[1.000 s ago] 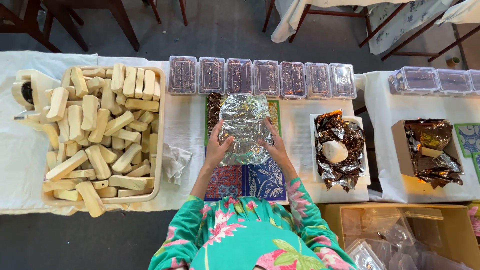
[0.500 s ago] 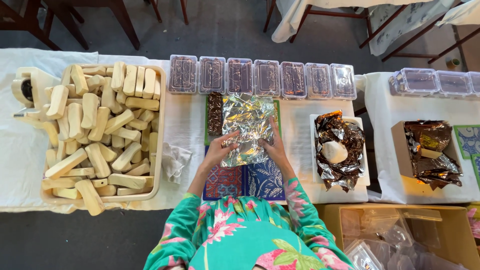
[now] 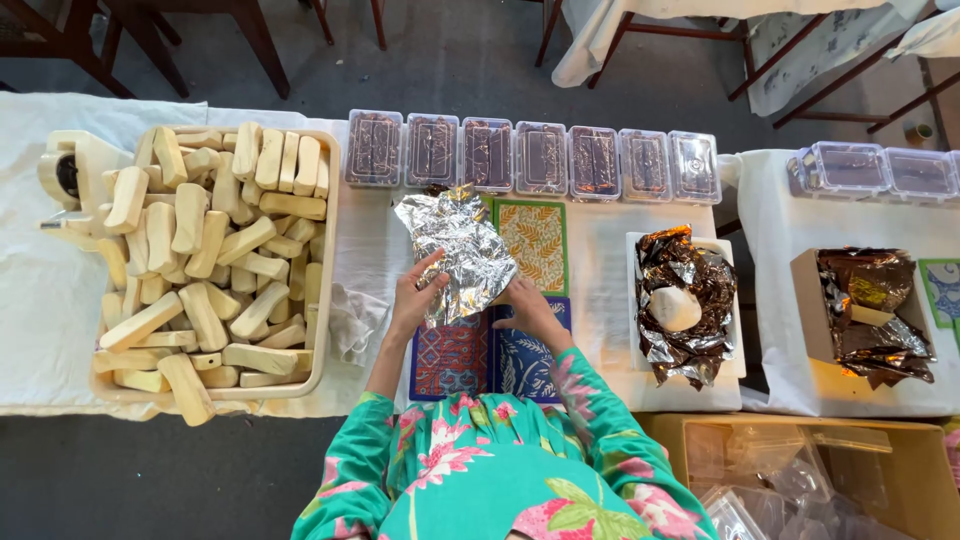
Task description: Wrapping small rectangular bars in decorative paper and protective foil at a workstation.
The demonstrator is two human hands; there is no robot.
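Silver foil sheet [image 3: 458, 250] lies crumpled over the patterned mats [image 3: 535, 240], tilted — its long axis runs from the upper left, near the clear lidded boxes [image 3: 530, 157], down toward the right hand [image 3: 524, 305]. Both hands meet it at its lower end. Left hand [image 3: 417, 297] is raised at the lower left edge, fingers pinched on the foil; right hand lies flatter under the lower right corner, and whether it grips is hard to tell. Pale wooden blocks [image 3: 205, 255] fill the tray on the left.

Tray [image 3: 327, 300] of pale wooden blocks [image 3: 205, 255]
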